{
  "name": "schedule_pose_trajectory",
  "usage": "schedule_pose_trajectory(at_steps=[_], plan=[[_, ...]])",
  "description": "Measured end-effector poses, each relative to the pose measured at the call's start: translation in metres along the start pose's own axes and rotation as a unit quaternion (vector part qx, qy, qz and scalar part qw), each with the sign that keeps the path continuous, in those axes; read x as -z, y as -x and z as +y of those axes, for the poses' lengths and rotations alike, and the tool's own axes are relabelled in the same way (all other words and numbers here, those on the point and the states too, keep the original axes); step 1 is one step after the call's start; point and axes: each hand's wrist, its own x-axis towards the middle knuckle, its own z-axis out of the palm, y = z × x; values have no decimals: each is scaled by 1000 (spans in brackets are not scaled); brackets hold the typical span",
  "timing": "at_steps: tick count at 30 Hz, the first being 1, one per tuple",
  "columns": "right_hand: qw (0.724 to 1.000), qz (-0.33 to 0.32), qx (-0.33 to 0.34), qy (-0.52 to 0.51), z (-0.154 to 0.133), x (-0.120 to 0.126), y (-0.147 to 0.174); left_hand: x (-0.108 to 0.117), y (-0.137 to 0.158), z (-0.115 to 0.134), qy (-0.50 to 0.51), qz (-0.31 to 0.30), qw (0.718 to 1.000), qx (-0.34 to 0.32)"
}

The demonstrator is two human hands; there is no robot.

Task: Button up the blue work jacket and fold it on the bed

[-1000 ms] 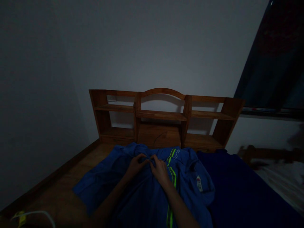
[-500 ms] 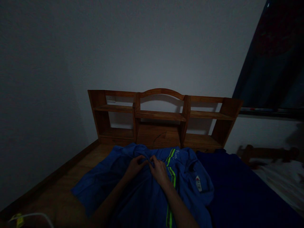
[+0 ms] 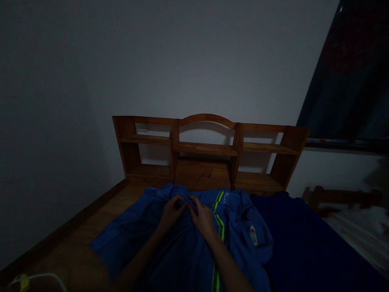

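Blue jacket (image 3: 182, 239) is spread on the wooden bed platform (image 3: 75, 247); its upper edge stays pinched between left hand (image 3: 170, 211) and right hand (image 3: 203, 218), fingertips drawn slightly closer than before.

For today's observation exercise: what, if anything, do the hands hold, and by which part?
Both the left hand and right hand pinch the blue jacket at its upper middle, near the collar.

Dim room, low light. Plain grey-white wall (image 3: 182, 61) behind. Brown wooden headboard shelf unit with arched centre (image 3: 209, 152) against it. Wooden bed platform (image 3: 73, 243) below. Dark curtain (image 3: 352, 77) upper right.
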Motion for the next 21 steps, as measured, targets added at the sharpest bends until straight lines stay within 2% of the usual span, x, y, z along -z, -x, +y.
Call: schedule_pose_trajectory(at_steps=[3,6,11,15,21], plan=[[999,-1,19,29,-1,2,0,1,1,5,-43,42,998,-19],[998,7,-12,67,-1,2,-1,0,3,9,-82,50,994,-42],[993,20,-66,95,0,4,-5,2,-1,9,-138,23,988,-67],[980,44,-132,143,2,11,-9,11,-6,-3,-189,12,979,-75],[963,46,-206,168,12,20,-12,22,-6,-27,-126,-77,988,-51]])
